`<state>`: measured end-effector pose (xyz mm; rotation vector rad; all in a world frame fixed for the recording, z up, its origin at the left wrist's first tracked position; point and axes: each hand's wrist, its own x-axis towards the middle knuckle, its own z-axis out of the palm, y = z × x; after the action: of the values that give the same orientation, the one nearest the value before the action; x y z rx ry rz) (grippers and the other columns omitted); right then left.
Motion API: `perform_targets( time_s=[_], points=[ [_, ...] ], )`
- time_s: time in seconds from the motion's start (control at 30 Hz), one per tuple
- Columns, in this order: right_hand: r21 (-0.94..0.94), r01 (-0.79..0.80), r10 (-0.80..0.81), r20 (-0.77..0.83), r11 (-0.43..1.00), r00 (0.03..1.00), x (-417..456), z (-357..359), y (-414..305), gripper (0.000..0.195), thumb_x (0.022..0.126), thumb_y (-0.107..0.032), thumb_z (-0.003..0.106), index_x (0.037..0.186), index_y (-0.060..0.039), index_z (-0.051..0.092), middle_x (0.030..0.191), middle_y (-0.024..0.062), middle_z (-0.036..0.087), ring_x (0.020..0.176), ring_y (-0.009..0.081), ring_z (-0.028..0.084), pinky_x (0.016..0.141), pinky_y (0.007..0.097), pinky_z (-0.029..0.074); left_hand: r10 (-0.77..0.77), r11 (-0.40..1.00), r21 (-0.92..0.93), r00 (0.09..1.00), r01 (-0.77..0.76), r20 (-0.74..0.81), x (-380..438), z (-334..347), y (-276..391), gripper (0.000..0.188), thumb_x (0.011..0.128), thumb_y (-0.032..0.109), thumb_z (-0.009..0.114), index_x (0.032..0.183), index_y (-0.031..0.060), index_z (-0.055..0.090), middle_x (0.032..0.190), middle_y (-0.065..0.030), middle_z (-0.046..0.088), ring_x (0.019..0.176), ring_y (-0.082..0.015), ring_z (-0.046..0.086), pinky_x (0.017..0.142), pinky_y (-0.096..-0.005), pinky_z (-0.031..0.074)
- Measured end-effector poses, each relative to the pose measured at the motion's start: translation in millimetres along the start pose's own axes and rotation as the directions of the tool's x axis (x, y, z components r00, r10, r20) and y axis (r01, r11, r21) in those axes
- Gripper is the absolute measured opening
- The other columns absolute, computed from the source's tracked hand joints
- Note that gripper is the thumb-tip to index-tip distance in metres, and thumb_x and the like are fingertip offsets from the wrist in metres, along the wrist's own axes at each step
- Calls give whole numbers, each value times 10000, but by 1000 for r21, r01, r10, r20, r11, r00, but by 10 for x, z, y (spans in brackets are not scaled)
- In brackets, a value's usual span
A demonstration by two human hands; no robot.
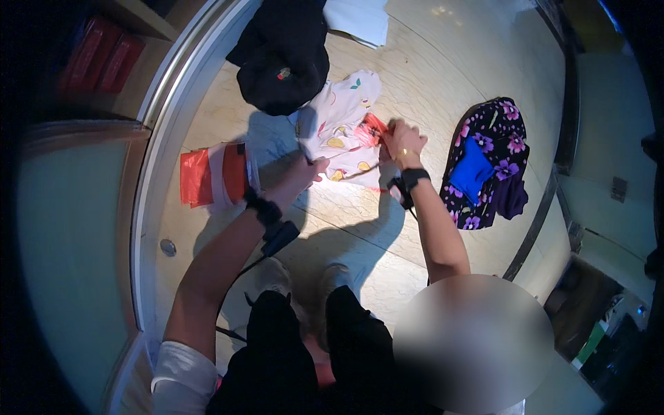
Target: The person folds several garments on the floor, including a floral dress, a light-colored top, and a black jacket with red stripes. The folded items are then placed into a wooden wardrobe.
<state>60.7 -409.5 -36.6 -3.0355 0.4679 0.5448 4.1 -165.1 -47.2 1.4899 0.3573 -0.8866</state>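
A white cloth garment (340,106) with a colourful fruit print lies spread on the tiled floor in front of me. My right hand (405,139) has its fingers closed on a crumpled coral-red piece (371,130) at the garment's right side; whether this piece belongs to the garment is unclear. At the lower left edge of the garment is my left hand (300,177), fingertips pointing right and partly curled. Any grip there is hard to make out. Both wrists carry black straps with small devices.
Beyond the print lies a black garment (282,78), with white cloth (358,21) behind it. A folded red-and-white item (210,176) rests at left by the door track (139,207). To the right, a floral black cloth (513,140) bears a blue piece (472,171); dark purple cloth (511,199) adjoins it.
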Motion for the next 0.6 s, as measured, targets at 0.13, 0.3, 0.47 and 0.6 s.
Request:
perform_targets(
  time_s=[0.13,0.3,0.47,0.6],
  points=[
    [238,174,-149,-120,955,981,-221,330,-53,230,799,-326,562,894,-130,637,893,124,641,835,305,595,677,422,455,280,960,33,960,-280,9,858,-356,-123,257,874,267,447,896,31,548,639,-29,579,491,-94,490,426,-244,344],
    [817,-148,250,5,558,968,-441,362,1315,154,859,-157,561,869,-10,603,792,35,619,731,110,564,666,244,441,564,759,-434,823,-485,68,-121,298,1905,415,937,315,398,1227,26,329,1275,-166,463,1192,-265,442,1029,-406,323],
    [966,-22,71,42,-257,997,-797,-53,874,221,900,-95,475,1104,-31,532,1041,47,594,924,143,569,824,284,451,338,889,-333,941,-315,13,-167,121,1490,464,919,370,422,1275,88,325,1273,-125,469,1199,-213,430,983,-391,357],
    [877,-201,-219,113,-437,969,-1150,-498,547,324,906,-136,472,1213,-33,453,1137,70,556,982,162,558,840,299,460,5,999,-45,969,6,249,-320,280,636,626,894,507,401,1326,65,303,1283,-105,447,1178,-188,419,974,-402,328]
  ],
)
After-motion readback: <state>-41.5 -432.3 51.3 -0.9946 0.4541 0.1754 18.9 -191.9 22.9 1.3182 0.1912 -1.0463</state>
